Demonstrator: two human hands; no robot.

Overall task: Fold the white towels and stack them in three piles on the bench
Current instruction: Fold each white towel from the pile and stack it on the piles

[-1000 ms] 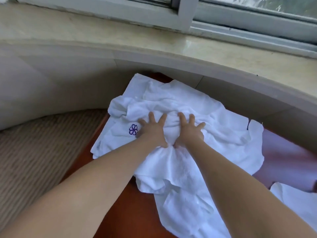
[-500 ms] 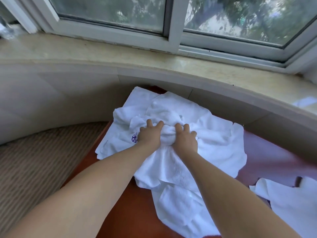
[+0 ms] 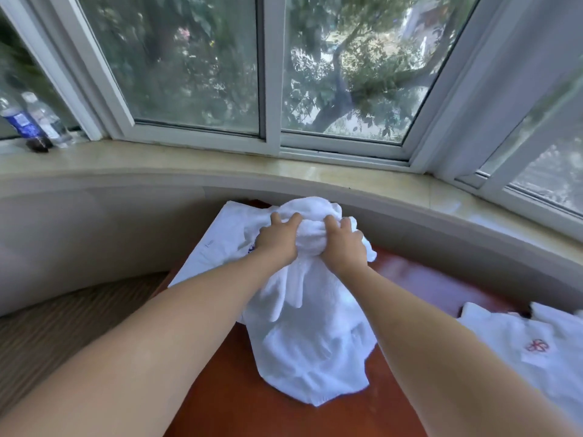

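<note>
Bare red-brown surface (image 3: 239, 389) open in the near part, between the forearms and left of the bunched white towel (image 3: 312, 326) hanging under both hands. Blocked at the far end by the curved wall (image 3: 441, 247) under the window sill (image 3: 189, 165), close behind the left hand (image 3: 277, 239) and right hand (image 3: 344, 244), and at far left by a flat towel (image 3: 214, 247). Crowded on the right by more white towels (image 3: 517, 345), with a strip of bare surface between them and the held bundle.
</note>
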